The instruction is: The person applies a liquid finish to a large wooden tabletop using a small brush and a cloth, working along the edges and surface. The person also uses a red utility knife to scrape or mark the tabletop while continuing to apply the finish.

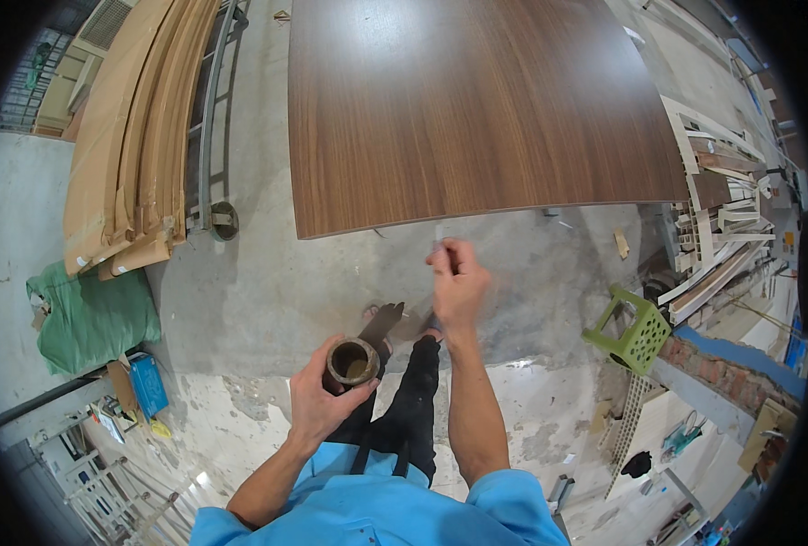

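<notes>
My left hand [320, 400] is wrapped around a small round pot [339, 360] with a thick, stained rim, held in front of my waist. A yellowish-brown content [356, 368] shows inside it. My right hand [459, 279] is raised ahead of me, just short of the near edge of a dark wood-grain panel [477, 118]. Its fingers are curled and pressed together, slightly blurred; whatever they may pinch is too small to make out. The panel lies flat with a glossy top, and neither hand appears to touch it.
Flat cardboard packs [131, 136] stand on edge at the left beside a wheeled metal rack [205, 136]. A green sack [94, 314] and a blue box [148, 386] lie below them. At right are a green plastic stool [636, 332] and a heap of offcut strips [718, 227].
</notes>
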A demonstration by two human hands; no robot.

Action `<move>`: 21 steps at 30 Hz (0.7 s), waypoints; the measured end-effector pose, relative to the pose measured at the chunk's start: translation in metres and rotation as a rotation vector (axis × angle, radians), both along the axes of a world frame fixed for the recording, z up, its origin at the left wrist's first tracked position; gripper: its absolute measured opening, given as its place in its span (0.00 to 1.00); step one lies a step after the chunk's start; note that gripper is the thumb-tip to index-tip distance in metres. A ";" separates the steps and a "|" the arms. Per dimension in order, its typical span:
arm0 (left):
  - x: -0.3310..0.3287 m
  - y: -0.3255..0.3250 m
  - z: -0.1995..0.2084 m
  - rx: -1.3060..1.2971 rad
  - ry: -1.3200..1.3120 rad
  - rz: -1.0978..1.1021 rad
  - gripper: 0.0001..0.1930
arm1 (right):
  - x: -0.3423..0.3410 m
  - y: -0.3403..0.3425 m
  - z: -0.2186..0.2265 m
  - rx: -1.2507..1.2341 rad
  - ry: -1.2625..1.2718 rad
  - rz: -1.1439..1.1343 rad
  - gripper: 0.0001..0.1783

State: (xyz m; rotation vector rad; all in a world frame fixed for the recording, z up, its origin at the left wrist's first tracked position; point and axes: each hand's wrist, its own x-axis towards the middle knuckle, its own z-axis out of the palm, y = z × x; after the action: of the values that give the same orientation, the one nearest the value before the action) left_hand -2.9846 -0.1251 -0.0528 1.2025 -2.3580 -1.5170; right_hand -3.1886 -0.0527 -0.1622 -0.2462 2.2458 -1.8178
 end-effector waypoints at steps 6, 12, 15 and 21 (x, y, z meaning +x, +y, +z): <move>0.010 -0.007 0.000 0.020 -0.005 0.023 0.36 | 0.009 -0.007 -0.005 -0.089 -0.051 -0.188 0.06; 0.020 -0.014 0.000 0.019 -0.036 0.062 0.36 | 0.024 -0.028 -0.007 0.040 -0.097 0.073 0.05; 0.026 -0.019 -0.001 0.038 -0.052 0.091 0.36 | 0.030 -0.033 -0.007 0.042 -0.117 0.020 0.05; 0.039 -0.030 -0.003 0.012 -0.014 0.131 0.35 | 0.041 -0.049 -0.009 0.016 -0.060 -0.035 0.05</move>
State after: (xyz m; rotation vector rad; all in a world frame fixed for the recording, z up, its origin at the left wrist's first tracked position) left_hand -2.9460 -0.1549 -0.0561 1.3461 -2.2325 -1.4876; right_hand -3.1475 -0.1013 -0.1713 -0.1484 2.2365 -1.7995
